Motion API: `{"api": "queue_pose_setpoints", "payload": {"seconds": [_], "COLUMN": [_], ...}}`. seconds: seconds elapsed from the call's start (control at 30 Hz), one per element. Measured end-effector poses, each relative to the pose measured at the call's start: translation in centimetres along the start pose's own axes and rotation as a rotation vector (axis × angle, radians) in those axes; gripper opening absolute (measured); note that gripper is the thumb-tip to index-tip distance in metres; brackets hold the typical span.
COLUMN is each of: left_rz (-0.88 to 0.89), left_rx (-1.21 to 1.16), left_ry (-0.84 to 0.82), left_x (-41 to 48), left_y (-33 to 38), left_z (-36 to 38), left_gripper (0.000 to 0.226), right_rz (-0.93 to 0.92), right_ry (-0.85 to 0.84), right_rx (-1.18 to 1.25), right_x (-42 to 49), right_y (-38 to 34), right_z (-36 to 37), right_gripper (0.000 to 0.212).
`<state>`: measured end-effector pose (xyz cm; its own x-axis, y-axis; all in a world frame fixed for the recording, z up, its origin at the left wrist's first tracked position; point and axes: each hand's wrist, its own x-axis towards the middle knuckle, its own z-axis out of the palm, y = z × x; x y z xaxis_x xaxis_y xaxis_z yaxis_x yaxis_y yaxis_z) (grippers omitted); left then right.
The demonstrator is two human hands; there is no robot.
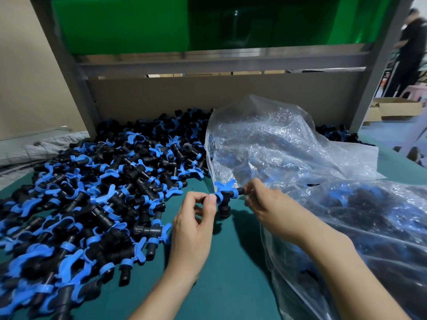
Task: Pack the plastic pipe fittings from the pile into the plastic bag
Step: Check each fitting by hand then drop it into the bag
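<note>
L hand [196,218] + R hand [265,204] clamped on fitting [227,195] | pile [92,192] left | bag [277,146] right, behind

**Surroundings of the work surface**

The work surface is covered by a green mat [231,285]. A grey metal frame [76,72] is seen behind it, with a green panel [120,24] above and a cardboard sheet [208,98] below. Folded grey cloth [34,151] is laid at the left edge. At the far right, open cardboard boxes [392,109] are placed on the floor, near a standing person [411,51] and a pink stool [413,91].
</note>
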<state>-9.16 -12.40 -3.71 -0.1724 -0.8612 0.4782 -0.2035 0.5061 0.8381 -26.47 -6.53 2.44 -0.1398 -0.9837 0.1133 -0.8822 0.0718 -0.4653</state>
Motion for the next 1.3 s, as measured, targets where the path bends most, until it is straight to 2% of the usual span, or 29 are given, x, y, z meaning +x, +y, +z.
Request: {"api": "queue_pose_setpoints", "payload": {"seconds": [0.1,0.17,0.23,0.37,0.53,0.63,0.73,0.83,0.9,0.97,1.07,1.13,1.2,1.3], "left_rz": [0.242,0.455,0.594,0.652,0.634,0.55,0.222,-0.085,-0.191,-0.238,-0.297,-0.349,-0.401,-0.389], "left_rx": [0.142,0.24,0.303,0.34,0.332,0.264,0.038,-0.219,-0.35,-0.409,-0.405,-0.4,-0.408,-0.345], "left_ry": [-0.031,-0.081,-0.122,-0.131,-0.144,-0.088,0.063,0.156,0.088,-0.079,-0.324,-0.426,-0.464,-0.422], "left_x": [-0.5,-0.8,-1.0,-1.1,-1.1,-0.9,-0.3,0.7,1.1,0.8,-0.6,-1.6,-1.7,-0.8], "left_y": [0.7,1.1,1.1,1.2,1.1,1.2,1.2,1.4,1.9,2.8,4.4,5.4,6.2,6.3], "left_z": [0.1,0.5,0.7,0.7,0.7,0.6,0.3,-0.1,-0.1,0.2,1.6,2.9,3.6,3.1], "left_gripper": [0.034,0.027,0.024,0.022,0.022,0.021,0.02,0.011,0.01,0.011,0.014,0.015,0.014,0.017], "right_rz": [0.022,0.032,0.041,0.058,0.055,0.047,0.009,-0.077,-0.124,-0.164,-0.185,-0.174,-0.157,-0.126], "right_ry": [-0.037,-0.055,-0.051,-0.052,-0.045,-0.021,0.062,0.23,0.353,0.449,0.569,0.607,0.643,0.671], "right_rx": [-0.023,-0.026,-0.019,-0.014,-0.005,0.02,0.063,0.184,0.324,0.451,0.545,0.571,0.603,0.719], "right_x": [0.0,-0.1,-0.1,-0.3,-0.2,-0.1,0.0,-0.1,-0.2,-0.2,-0.1,-0.2,-0.4,-0.7], "right_y": [0.2,0.1,0.0,-0.1,-0.1,0.1,0.1,-0.3,-1.0,-1.8,-3.0,-3.4,-3.5,-3.3], "right_z": [0.1,0.0,-0.2,-0.3,-0.3,-0.3,-0.9,-1.7,-2.0,-2.1,-2.1,-2.4,-3.0,-4.0], "right_gripper": [0.004,0.018,0.032,0.045,0.043,0.035,0.034,0.03,0.027,0.029,0.033,0.033,0.033,0.032]}}
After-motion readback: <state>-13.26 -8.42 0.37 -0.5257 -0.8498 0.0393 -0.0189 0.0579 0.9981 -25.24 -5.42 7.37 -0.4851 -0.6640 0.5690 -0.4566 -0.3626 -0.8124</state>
